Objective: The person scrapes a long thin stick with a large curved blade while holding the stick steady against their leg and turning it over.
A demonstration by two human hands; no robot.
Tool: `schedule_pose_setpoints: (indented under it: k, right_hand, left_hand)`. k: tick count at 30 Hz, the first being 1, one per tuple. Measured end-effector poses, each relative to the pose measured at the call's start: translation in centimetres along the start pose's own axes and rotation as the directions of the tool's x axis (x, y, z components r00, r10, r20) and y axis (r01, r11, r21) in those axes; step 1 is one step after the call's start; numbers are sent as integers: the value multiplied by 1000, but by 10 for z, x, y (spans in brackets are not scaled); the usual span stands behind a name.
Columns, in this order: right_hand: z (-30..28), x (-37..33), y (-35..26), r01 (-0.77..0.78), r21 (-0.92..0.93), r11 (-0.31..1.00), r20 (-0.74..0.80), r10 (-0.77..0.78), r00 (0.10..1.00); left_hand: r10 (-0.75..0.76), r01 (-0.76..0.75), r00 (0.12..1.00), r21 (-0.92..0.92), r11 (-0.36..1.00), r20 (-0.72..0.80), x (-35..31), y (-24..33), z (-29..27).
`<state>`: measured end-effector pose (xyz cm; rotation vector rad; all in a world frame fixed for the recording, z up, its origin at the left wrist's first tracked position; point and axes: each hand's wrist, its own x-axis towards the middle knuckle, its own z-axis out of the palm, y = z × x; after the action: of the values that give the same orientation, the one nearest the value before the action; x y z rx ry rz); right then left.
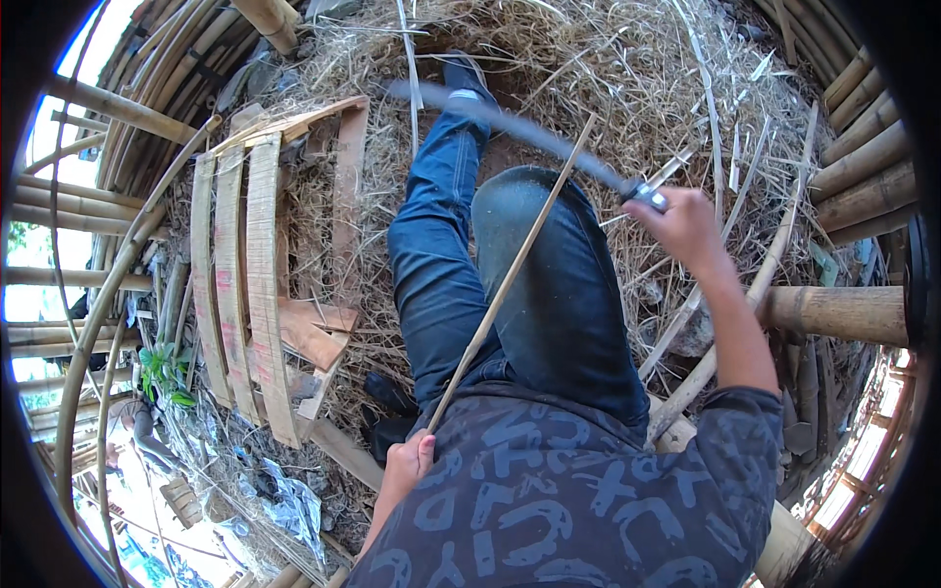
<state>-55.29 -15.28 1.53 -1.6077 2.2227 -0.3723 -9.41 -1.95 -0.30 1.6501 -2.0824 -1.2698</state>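
My left hand (408, 465) is closed around the lower end of a long thin bamboo strip (510, 279), which slants up and to the right across my lap, its far tip above my raised knee. In my right hand (681, 223), the fingers wrap the dark handle of a machete (549, 140). Its long blade points left over my lower legs, smeared by motion, and passes behind or near the strip's upper end; whether they touch I cannot tell. A short pale sliver (671, 169) shows just beyond the handle.
To my left stands a broken wooden pallet (263, 284). Dry shavings and straw (578, 69) cover the ground ahead. Bamboo poles are stacked at the right (867, 181), and one thick bamboo pole (833, 314) juts in beside my right elbow. More poles and a curved cane (88, 323) line the left.
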Motion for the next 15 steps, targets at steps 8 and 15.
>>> schedule_pose_setpoints:
  k: [8, 15]
  right_hand:
    - [71, -40, -19, -112, 542, 833, -22, 147, 989]
    - [75, -53, -14, -285, 888, 361, 164, 330, 930]
  left_hand:
    - [-62, 69, 996, -99, 993, 70, 8, -3, 1]
    - [-18, 30, 995, -124, 992, 95, 21, 4, -1]
